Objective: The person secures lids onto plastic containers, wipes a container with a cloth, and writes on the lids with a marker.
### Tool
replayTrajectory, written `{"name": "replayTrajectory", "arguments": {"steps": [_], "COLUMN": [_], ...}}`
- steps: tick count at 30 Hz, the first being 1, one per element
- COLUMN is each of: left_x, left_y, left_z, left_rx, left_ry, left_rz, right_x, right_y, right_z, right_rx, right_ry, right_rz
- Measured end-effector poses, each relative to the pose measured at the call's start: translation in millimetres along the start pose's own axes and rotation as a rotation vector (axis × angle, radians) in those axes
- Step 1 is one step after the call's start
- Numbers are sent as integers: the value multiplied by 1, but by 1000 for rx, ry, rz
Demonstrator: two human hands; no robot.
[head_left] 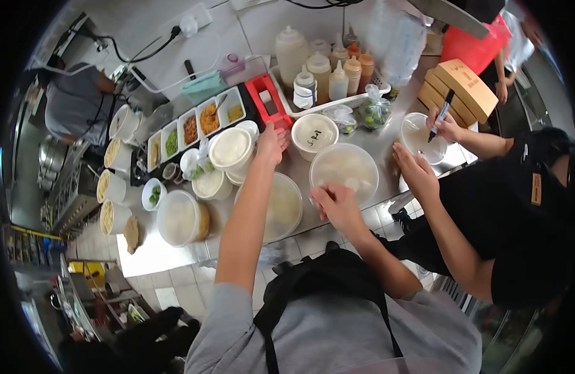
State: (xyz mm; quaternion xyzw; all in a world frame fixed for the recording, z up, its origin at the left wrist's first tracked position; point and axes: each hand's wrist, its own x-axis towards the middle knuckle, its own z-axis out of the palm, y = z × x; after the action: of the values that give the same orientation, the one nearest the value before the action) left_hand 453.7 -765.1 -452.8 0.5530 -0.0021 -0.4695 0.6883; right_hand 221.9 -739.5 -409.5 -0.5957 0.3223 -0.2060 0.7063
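Observation:
My left hand (273, 143) reaches to the near end of a red tape dispenser (260, 100), its fingers pressed together against it; whatever they pinch is too small to see. Over the near left rim of a round lidded tub (346, 168) is my right hand (335, 202), fingers curled, and what it may hold is hidden. Another lidded tub (278, 206) lies partly beneath my left forearm. A white tub with black writing on its lid (315, 132) stands between the dispenser and the round tub.
At right, a co-worker's hand (446, 126) holds a marker over a lidded tub (418, 134). Squeeze bottles (338, 81) fill a white tray at the back. Cardboard boxes (465, 87) stand back right. Food trays (189, 128), white tubs (232, 148) and a yellowish tub (181, 218) are at left.

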Motion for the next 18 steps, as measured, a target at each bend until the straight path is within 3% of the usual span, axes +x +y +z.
{"name": "replayTrajectory", "arguments": {"steps": [7, 10, 11, 13, 16, 18], "left_x": [7, 40, 58, 43, 37, 31], "left_y": [-7, -18, -20, -11, -10, -14], "left_z": [5, 0, -5, 13, 21, 20], "left_rx": [171, -138, -277, -332, -297, -261], "left_ry": [100, 43, -37, 78, 217, 253], "left_rz": [179, 52, -74, -120, 7, -44], "right_x": [-23, -22, -20, -19, -23, -26], "right_y": [15, 15, 16, 15, 14, 14], "right_z": [0, 6, 6, 8, 7, 6], "right_rx": [86, 24, 13, -14, -67, -80], "right_ry": [-19, -29, -13, -51, 7, 9], "right_rz": [27, 71, 57, 47, -9, -37]}}
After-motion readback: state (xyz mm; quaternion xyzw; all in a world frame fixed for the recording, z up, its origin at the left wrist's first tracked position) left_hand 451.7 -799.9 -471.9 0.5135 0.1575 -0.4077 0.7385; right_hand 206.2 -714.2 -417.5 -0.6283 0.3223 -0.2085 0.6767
